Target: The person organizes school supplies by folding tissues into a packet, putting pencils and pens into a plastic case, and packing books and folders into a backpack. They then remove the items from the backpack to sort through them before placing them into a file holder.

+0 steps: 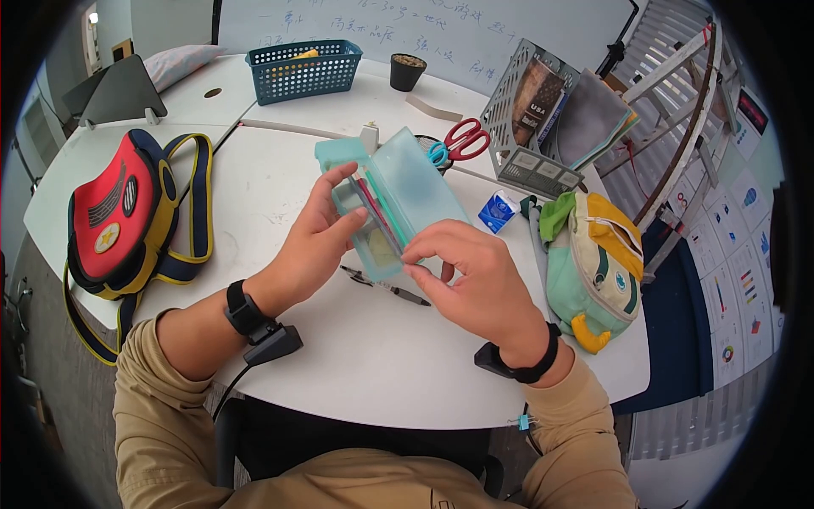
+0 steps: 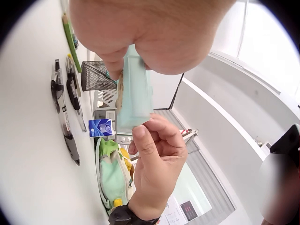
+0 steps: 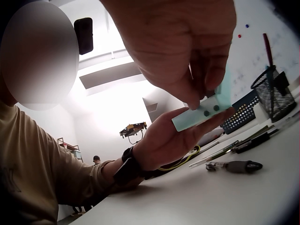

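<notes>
A translucent mint-green pencil case (image 1: 424, 188) is held above the table with its lid swung up, and a dark red and a green stick-shaped item lie inside. My left hand (image 1: 307, 246) grips its left side, thumb over the near rim. With thumb and fingers, my right hand (image 1: 479, 270) pinches the case's near right end; the left wrist view shows this right hand (image 2: 161, 157) at the case's end too. Beneath the case, a black-gripped pen (image 1: 405, 294) lies on the table, and the left wrist view shows another pen (image 2: 72, 91) and a green pencil (image 2: 69, 40).
A red and navy bag (image 1: 119, 216) lies left, a mint and yellow bag (image 1: 598, 271) right. Red-handled scissors (image 1: 468, 140) stand in a mesh cup behind the case, near a blue-white packet (image 1: 498, 211). Farther back are a blue basket (image 1: 303, 78), a black pot (image 1: 408, 73) and a grey file holder (image 1: 532, 165).
</notes>
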A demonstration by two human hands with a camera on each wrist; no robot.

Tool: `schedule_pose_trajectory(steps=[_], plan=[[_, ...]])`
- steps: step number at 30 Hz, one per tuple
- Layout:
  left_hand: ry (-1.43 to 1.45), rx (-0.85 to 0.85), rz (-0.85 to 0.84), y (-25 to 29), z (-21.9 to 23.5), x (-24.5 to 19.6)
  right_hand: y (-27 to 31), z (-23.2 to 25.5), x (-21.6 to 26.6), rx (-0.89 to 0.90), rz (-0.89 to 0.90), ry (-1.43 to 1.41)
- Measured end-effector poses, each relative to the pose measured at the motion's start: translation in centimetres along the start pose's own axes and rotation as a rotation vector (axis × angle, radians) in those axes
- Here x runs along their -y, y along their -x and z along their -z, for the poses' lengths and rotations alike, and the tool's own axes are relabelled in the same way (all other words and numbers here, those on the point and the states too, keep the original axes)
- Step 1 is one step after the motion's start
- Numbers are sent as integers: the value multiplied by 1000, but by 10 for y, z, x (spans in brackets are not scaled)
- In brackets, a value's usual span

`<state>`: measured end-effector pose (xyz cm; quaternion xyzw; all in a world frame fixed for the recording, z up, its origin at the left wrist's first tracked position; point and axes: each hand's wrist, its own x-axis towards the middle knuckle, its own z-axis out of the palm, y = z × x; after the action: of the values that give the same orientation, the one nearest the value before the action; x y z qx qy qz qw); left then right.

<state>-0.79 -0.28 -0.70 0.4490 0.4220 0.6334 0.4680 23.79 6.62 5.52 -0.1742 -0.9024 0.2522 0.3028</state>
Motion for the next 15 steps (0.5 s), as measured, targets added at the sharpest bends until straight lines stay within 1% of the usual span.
schedule_pose_trajectory(steps=[1, 5, 7, 10, 13, 15], plan=[[-12, 9, -2, 2, -2, -3, 0, 1, 1, 12, -21, 7], [-40, 16, 26, 5, -4, -13, 0, 1, 5, 33, 35, 60], [-7, 17, 31, 4, -3, -11, 0, 0, 5, 29, 57, 59], [65, 29, 14, 2, -2, -4, 2, -3, -5, 22, 174, 119], [54, 26, 33, 2, -1, -4, 2, -3, -5, 33, 180, 160], [28, 22, 43, 1, 0, -5, 2, -4, -4, 39, 150, 123]])
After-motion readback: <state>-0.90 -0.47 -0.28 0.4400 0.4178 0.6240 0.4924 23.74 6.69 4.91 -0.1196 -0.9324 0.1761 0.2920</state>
